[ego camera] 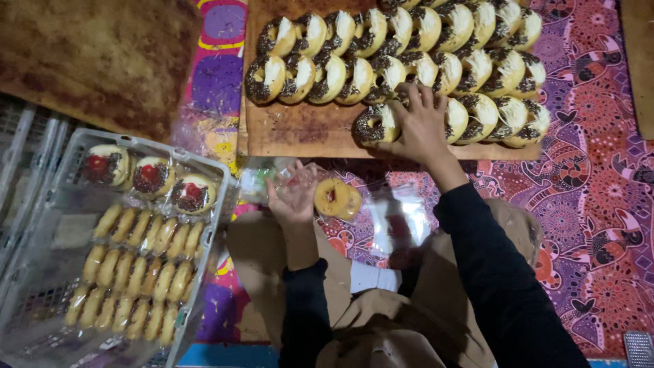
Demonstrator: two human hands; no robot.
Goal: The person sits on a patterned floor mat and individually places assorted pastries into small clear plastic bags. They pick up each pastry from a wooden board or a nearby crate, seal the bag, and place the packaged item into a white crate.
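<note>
My right hand [421, 126] reaches onto a wooden board [300, 129] and closes on a chocolate-and-white topped doughnut [376, 123] at the front row's left end. Several more such doughnuts [409, 41] lie in rows on the board. My left hand [294, 197] is raised over my lap, fingers around a clear plastic bag [272, 178]. A plain glazed doughnut [337, 197] rests just right of that hand, on clear plastic.
A grey plastic crate [41, 272] at the lower left holds wrapped plain doughnuts [136, 272] and three red-topped ones [146, 178]. A patterned purple-red mat [586, 204] covers the floor. A brown slab [95, 54] lies at the upper left.
</note>
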